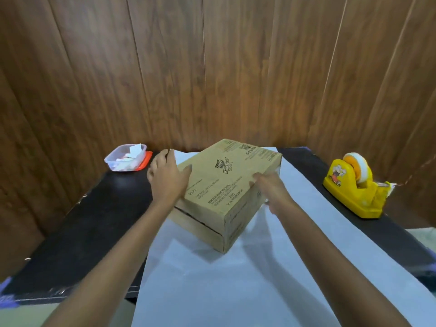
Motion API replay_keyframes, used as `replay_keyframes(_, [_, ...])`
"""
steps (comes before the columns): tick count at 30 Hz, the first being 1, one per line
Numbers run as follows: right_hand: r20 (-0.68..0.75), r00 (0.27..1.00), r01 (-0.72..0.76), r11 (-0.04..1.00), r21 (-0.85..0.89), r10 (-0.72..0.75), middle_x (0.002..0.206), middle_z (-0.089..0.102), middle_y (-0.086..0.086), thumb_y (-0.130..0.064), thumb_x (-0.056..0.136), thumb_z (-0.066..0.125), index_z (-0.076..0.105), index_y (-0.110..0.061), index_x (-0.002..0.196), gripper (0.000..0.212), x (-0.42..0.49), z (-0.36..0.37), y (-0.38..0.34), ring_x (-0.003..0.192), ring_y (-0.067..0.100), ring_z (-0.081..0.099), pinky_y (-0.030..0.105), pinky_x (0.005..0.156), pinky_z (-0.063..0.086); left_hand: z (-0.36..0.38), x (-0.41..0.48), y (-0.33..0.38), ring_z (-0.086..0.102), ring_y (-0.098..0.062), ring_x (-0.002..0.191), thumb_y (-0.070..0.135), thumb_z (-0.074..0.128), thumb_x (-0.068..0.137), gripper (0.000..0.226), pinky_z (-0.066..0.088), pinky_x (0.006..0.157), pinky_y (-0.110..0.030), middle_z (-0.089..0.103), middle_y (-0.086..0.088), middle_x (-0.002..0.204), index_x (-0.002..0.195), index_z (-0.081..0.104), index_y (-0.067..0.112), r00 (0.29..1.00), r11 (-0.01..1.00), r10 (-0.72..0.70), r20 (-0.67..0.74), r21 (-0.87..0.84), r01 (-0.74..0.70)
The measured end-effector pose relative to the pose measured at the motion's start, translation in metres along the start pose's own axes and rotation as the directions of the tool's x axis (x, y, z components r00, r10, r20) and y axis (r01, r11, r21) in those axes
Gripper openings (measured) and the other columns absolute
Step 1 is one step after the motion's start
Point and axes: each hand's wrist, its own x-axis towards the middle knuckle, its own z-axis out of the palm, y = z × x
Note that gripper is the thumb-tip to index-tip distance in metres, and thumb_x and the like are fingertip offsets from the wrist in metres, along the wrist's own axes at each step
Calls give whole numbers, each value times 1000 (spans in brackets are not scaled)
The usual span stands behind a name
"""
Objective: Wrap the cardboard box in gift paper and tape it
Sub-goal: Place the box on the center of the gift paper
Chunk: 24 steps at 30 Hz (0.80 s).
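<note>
The left hand [166, 179] and right hand [273, 191] clasp the cardboard box [224, 185] by opposite sides, thumbs on top, apparently to square it on the white gift paper [236, 284].

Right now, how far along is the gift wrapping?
Early on. Done: the box sits on the spread paper. In hand: the left hand and right hand hold its sides. Left: no paper is folded up yet, no tape on it; the tape dispenser stands untouched.
</note>
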Motion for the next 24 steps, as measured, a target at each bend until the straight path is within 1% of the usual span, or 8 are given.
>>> replay_keyframes(3, [-163, 981, 81, 987, -136, -103, 125, 54, 3, -23, 92, 46, 39, -12, 134, 44, 56, -11, -9, 114, 25, 50, 36, 92, 43, 8, -39, 17, 0, -24, 144, 37, 66, 83, 91, 13, 116, -43, -4, -5, 157, 149, 9, 14, 949, 910, -310, 49, -273, 312])
replay_keyframes(6, [-155, 986, 24, 979, -200, -56, 140, 43, 12, -29, 92, 49, 25, -8, 144, 61, 101, -23, -10, 130, 30, 37, 41, 102, 38, 20, -58, 26, 0, -18, 145, 30, 69, 81, 101, 17, 116, -33, -17, -1, 156, 150, -4, 16, 838, 618, -499, 220, -588, 522])
replay_keyframes(8, [-92, 995, 13, 990, -142, -27, 133, 49, 10, -28, 92, 54, 32, -9, 140, 57, 116, -31, -10, 117, 23, 47, 34, 92, 42, 27, -61, 29, 18, -19, 142, 17, 67, 82, 93, 30, 108, -30, -4, -8, 157, 149, 2, 20, 795, 378, -538, 279, -763, 524])
replay_keyframes(10, [-34, 999, 16, 999, -48, -18, 116, 55, 6, -23, 91, 58, 46, -8, 123, 38, 120, -38, -11, 86, 13, 53, 26, 70, 42, 34, -62, 29, 49, -24, 124, 6, 65, 79, 80, 47, 94, -38, 30, -12, 147, 142, 19, 24, 796, 203, -537, 280, -872, 444])
replay_keyframes(13, [-28, 998, 59, 997, 40, -58, 98, 56, 5, -16, 89, 62, 51, -12, 93, 12, 116, -49, -12, 71, 9, 51, 24, 60, 42, 33, -64, 31, 61, -22, 106, 4, 60, 73, 74, 56, 82, -42, 50, -6, 131, 135, 28, 29, 845, 181, -459, 274, -903, 390])
replay_keyframes(17, [-75, 987, 150, 985, 89, -144, 78, 59, 3, -13, 83, 69, 53, -14, 70, 21, 81, -84, -15, 68, 15, 55, 28, 62, 44, 10, -51, 27, 66, -24, 101, -7, 50, 76, 60, 57, 78, -41, 64, -7, 116, 129, 39, 20, 915, 145, -286, 284, -931, 334])
replay_keyframes(20, [-69, 990, 132, 983, 127, -124, 78, 63, 6, -11, 82, 69, 56, -11, 71, 17, 44, -115, -15, 66, 17, 58, 27, 63, 47, -6, -43, 28, 66, -26, 101, -13, 46, 79, 52, 57, 71, -36, 66, -10, 114, 126, 44, 9, 923, 137, -135, 361, -916, 378])
replay_keyframes(24, [-103, 993, 71, 990, 124, -58, 77, 63, 1, -11, 83, 68, 57, -12, 75, 14, 0, -138, 0, 66, 13, 58, 26, 60, 47, -14, -48, 30, 66, -28, 99, -13, 47, 78, 51, 58, 70, -38, 66, -12, 112, 125, 47, 6, 888, 142, -46, 458, -877, 460])
